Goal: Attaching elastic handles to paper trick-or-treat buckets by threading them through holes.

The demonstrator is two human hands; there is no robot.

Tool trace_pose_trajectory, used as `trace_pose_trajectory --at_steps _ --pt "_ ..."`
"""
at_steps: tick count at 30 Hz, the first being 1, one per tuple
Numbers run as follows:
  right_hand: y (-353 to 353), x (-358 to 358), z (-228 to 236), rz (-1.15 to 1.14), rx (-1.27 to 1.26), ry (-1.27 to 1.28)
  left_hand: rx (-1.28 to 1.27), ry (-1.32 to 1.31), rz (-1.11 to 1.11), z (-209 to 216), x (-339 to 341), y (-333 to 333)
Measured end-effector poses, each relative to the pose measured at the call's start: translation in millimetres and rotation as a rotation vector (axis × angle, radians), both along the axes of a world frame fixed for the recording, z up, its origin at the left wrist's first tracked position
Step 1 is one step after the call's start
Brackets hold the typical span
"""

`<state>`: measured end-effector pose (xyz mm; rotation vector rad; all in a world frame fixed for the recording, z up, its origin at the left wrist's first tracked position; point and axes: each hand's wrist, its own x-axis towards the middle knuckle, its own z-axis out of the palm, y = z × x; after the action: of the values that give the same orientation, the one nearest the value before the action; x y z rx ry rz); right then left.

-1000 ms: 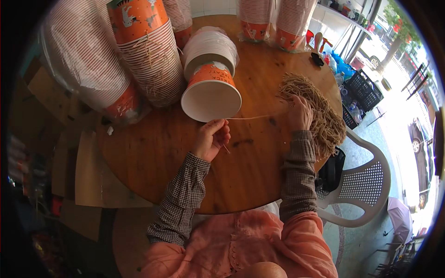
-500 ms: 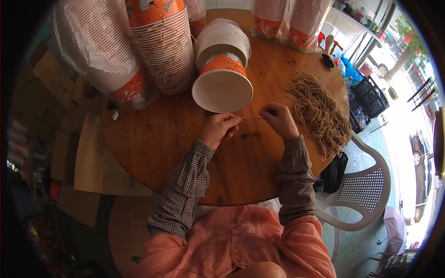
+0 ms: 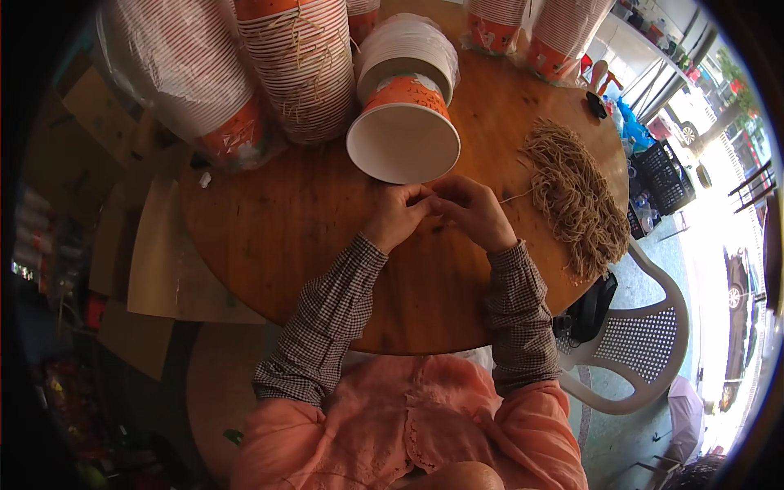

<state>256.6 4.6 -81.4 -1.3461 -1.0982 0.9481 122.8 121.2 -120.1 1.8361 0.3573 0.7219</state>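
My left hand [image 3: 397, 217] and my right hand [image 3: 475, 214] meet over the round wooden table, fingertips together in a pinch. A thin light strand [image 3: 516, 197] runs from beside my right hand toward a heap of tan strings [image 3: 576, 200] at the right. Whatever lies between the fingertips is mostly hidden; it appears to be the same thin string. Just beyond my hands, a white and orange paper bucket [image 3: 403, 144] lies on its side, its open mouth facing me. Behind it is a plastic-wrapped stack of white paper buckets [image 3: 411, 51].
Tall stacks of paper buckets [image 3: 300, 77] stand at the far left, one with strings draped over it. More wrapped stacks [image 3: 563, 37] are at the far right. A small black object [image 3: 596, 104] sits near the table's edge. A plastic chair [image 3: 641, 343] holds a black bag [image 3: 592, 309].
My hands were apart with a thin strand stretched between them; now their fingertips touch. My right hand has moved left. The view has shifted slightly.
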Motion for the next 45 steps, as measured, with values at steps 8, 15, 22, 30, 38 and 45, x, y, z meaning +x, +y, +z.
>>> trace_pose_trajectory --at_steps 8,15,22,30,38,45 --pt "-2.4 -1.3 2.9 -0.168 -0.016 -0.234 -0.281 0.031 0.063 6.8 -3.3 0.8" --pt "-2.7 1.5 1.6 -0.181 0.021 -0.164 -0.502 0.072 0.136 22.8 -6.7 -4.4" --pt "-2.1 -0.9 5.2 -0.187 -0.058 -0.123 -0.370 0.095 0.070 10.3 -4.8 -2.2" --pt "2.2 3.9 -5.5 -0.203 0.115 -0.245 -0.142 -0.003 0.075 4.5 -2.5 -2.3" --pt "1.2 1.8 -3.5 -0.246 0.054 -0.324 0.007 0.009 0.140 1.1 1.6 -4.0" --pt "5.5 0.5 -9.7 -0.326 0.065 -0.539 0.249 0.020 0.230 -8.0 10.2 -3.3"
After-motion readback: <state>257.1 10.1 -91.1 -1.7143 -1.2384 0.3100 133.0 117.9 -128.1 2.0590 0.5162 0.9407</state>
